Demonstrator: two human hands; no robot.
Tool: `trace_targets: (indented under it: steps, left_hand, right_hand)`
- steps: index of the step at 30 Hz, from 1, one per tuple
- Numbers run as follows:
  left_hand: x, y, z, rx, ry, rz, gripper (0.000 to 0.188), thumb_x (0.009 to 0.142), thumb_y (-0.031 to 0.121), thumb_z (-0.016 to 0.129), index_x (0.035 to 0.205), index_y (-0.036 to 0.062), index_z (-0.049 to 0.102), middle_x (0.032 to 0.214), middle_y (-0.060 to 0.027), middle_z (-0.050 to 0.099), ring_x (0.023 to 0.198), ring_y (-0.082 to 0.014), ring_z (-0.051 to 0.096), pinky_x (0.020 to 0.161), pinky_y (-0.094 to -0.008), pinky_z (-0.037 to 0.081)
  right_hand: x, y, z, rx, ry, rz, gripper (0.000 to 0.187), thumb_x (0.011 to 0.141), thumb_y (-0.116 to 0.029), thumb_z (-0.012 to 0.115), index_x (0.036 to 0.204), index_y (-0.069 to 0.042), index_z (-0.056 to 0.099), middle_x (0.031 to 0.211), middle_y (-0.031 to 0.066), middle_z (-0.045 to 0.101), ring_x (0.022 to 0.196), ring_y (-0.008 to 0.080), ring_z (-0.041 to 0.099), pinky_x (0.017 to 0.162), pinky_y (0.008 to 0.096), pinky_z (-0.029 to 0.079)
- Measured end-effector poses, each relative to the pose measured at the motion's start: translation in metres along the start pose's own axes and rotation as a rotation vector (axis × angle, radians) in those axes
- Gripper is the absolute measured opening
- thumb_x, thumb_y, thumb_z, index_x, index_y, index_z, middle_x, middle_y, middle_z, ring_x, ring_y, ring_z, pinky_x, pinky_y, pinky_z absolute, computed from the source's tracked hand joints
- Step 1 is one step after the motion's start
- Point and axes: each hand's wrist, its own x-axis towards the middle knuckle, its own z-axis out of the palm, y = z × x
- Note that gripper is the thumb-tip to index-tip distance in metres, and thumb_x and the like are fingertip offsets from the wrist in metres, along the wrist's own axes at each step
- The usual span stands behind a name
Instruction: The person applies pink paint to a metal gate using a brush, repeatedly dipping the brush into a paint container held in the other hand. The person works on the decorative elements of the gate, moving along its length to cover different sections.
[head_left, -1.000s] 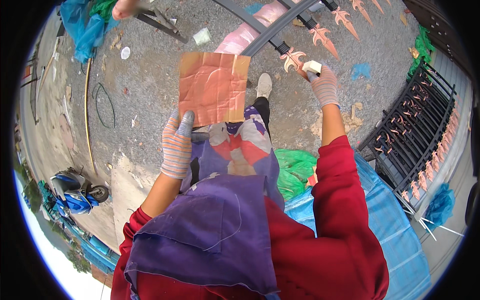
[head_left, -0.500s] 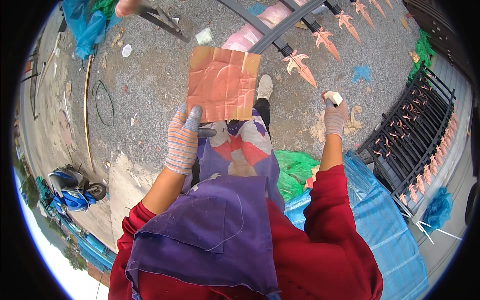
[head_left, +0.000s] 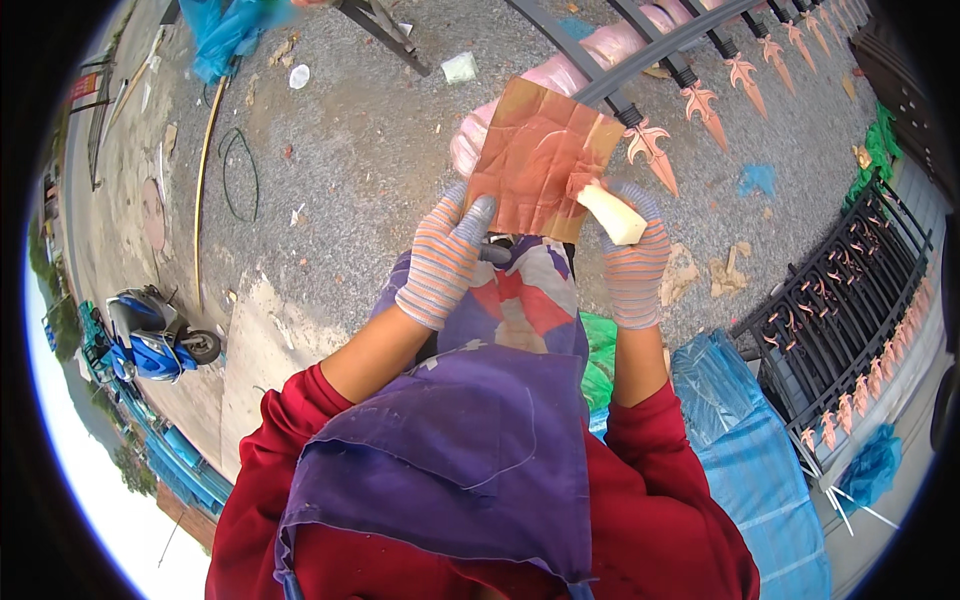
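Observation:
My left hand [head_left: 442, 262], in a striped grey-fingered glove, grips the lower left edge of a creased cardboard square [head_left: 530, 150], its thumb on top. Copper-coloured paint is smeared over the cardboard. My right hand [head_left: 638, 268], gloved the same way, is closed round a pale cream sponge block [head_left: 614, 214]. The sponge's copper-stained tip meets the cardboard's right side. Just beyond the cardboard, a dark metal fence panel [head_left: 660, 48] ends in copper-coloured spear points [head_left: 652, 157].
Another black fence panel [head_left: 850, 290] with copper tips lies at the right. Blue sheeting [head_left: 750, 470] and green plastic [head_left: 600, 360] are beside me. Pink wrapping [head_left: 620, 42] lies under the near panel. A long stick [head_left: 205, 190] and a blue scooter [head_left: 155, 340] are at the left.
My right hand has come in from the right and brought the sponge onto the cardboard. The cardboard and my left hand have shifted right, and the cardboard is more tilted.

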Motion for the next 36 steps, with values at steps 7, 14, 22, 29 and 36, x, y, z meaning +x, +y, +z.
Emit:
trace_targets:
  steps: [7,14,22,29,36]
  left_hand:
    - [0.002,-0.016,0.000,0.030,-0.015,0.037,0.039,0.094,0.019,0.057,0.127,-0.0013,0.051,0.086,-0.0046,0.062,0.059,-0.0107,0.063,0.052,-0.0237,0.050]
    - [0.003,-0.022,-0.004,0.048,0.025,0.027,0.037,0.094,0.018,0.058,0.125,-0.0018,0.052,0.083,-0.0041,0.062,0.057,-0.0095,0.062,0.051,-0.0235,0.050]
    - [0.009,-0.019,-0.017,0.069,0.015,-0.006,0.039,0.094,0.028,0.059,0.123,0.0031,0.053,0.099,-0.0063,0.063,0.061,-0.0178,0.066,0.056,-0.0264,0.052]
    - [0.014,-0.014,-0.015,0.047,0.101,-0.027,0.030,0.093,0.027,0.059,0.113,0.0050,0.055,0.090,-0.0036,0.057,0.061,-0.0192,0.066,0.053,-0.0269,0.052]
    - [0.011,-0.010,-0.011,0.029,0.114,-0.010,0.026,0.092,0.027,0.060,0.104,0.0046,0.056,0.086,-0.0044,0.059,0.061,-0.0175,0.066,0.054,-0.0271,0.053]
  right_hand:
    - [0.007,-0.009,0.019,-0.322,-0.035,-0.044,0.029,0.078,-0.001,0.063,0.107,-0.005,0.063,0.101,0.0111,0.067,0.091,0.0250,0.064,0.081,0.0332,0.050]
    - [0.014,-0.020,0.012,-0.029,-0.085,-0.114,0.031,0.076,0.004,0.054,0.104,-0.001,0.065,0.098,0.0131,0.067,0.088,0.0241,0.066,0.079,0.0323,0.051]
    - [0.008,0.007,0.005,-0.007,-0.170,-0.046,0.036,0.076,-0.004,0.059,0.112,0.001,0.059,0.096,0.0171,0.061,0.086,0.0314,0.061,0.078,0.0357,0.049]
    - [0.084,0.098,-0.024,-0.323,0.121,0.182,0.029,0.081,-0.014,0.065,0.110,-0.009,0.064,0.101,0.0182,0.065,0.090,0.0349,0.063,0.081,0.0406,0.049]
    - [0.113,0.102,-0.022,-0.672,-0.084,0.279,0.025,0.081,-0.017,0.065,0.104,-0.006,0.064,0.094,0.0208,0.066,0.091,0.0389,0.062,0.080,0.0445,0.049]
